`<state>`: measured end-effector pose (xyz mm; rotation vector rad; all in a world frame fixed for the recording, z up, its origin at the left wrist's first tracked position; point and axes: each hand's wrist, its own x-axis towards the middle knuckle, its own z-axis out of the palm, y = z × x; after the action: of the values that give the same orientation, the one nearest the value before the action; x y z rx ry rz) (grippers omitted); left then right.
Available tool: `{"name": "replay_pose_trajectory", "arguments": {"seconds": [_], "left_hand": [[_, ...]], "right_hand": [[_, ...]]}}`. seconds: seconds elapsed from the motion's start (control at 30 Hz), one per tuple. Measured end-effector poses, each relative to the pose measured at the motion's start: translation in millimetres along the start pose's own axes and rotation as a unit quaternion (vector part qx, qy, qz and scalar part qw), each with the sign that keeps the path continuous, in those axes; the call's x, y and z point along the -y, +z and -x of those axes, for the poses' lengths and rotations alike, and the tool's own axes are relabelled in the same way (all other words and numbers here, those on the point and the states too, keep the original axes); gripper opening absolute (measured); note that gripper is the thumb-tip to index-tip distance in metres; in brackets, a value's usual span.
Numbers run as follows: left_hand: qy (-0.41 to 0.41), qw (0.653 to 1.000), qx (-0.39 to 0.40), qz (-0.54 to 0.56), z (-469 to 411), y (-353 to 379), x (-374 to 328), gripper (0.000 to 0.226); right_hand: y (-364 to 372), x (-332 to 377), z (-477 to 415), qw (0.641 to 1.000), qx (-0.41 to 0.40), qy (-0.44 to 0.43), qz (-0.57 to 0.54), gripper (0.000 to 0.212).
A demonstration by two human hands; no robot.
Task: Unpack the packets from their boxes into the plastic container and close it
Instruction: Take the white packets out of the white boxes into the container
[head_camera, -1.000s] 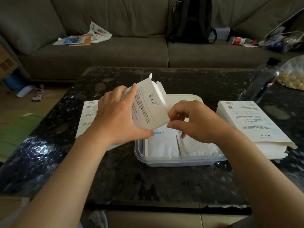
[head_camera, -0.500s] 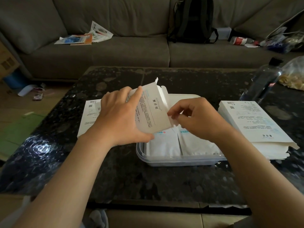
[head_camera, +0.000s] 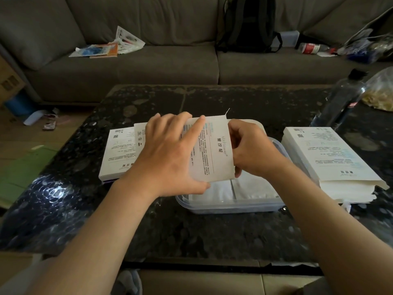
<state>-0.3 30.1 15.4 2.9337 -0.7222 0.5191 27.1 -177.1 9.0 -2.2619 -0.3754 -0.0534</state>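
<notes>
We see a clear plastic container (head_camera: 229, 204) near the middle of the tabletop (head_camera: 191, 231), a little toward its right edge. White packets (head_camera: 253, 187) lie flat in it, two of them side by side at its near end. A white box (head_camera: 212, 150) is held just above the container and covers its far part. The box's long axis runs from the tabletop's far edge toward the near edge, leaning slightly right at the near end, and its printed face is turned up toward us with the lettering lying sideways. The left hand (head_camera: 170, 158) grips the box's left side, with the fingers spread across the printed face and the thumb tucked under the near edge. The right hand (head_camera: 248, 152) clasps the right long edge with curled fingers. Their tips are hidden behind the box, so we cannot tell whether they reach inside it. A thin sliver sticks up at the box's far right corner, too small to make out. A pale rounded shape beyond the right hand may be the container's far rim or a lid; we cannot tell which. More flat boxes (head_camera: 119, 152) lie toward the left edge, partly hidden by the left hand, and a taller stack of boxes (head_camera: 331, 158) sits by the right edge. A dark bottle (head_camera: 340, 103) stands near the far right corner beside a plastic bag (head_camera: 380, 90) that the frame cuts off.
</notes>
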Motion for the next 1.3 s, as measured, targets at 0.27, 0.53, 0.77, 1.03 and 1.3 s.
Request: {"name": "replay_pose_trajectory", "arguments": {"seconds": [0.27, 0.53, 0.77, 1.03, 1.3], "left_hand": [[-0.005, 1.000, 0.004, -0.006, -0.7, 3.7, -0.2, 0.122], [-0.015, 1.000, 0.005, -0.012, -0.4, 3.5, 0.4, 0.124], [-0.030, 1.000, -0.008, -0.001, -1.6, 0.6, -1.0, 0.124], [-0.038, 0.999, -0.002, -0.008, 0.0, -0.5, -1.4, 0.124], [-0.042, 0.999, 0.018, -0.014, 0.5, -1.3, -0.3, 0.125]], "right_hand": [[3.8, -6.6, -4.9, 1.000, 0.002, 0.026, -0.002, 0.025], [2.4, -8.5, -3.3, 0.998, 0.009, 0.007, -0.056, 0.020], [3.2, -7.0, -3.3, 0.988, 0.021, 0.025, -0.152, 0.020], [4.1, -4.9, -4.2, 0.988, 0.034, 0.041, -0.148, 0.025], [3.6, -5.3, -1.4, 0.988, 0.062, 0.039, -0.135, 0.025]]}}
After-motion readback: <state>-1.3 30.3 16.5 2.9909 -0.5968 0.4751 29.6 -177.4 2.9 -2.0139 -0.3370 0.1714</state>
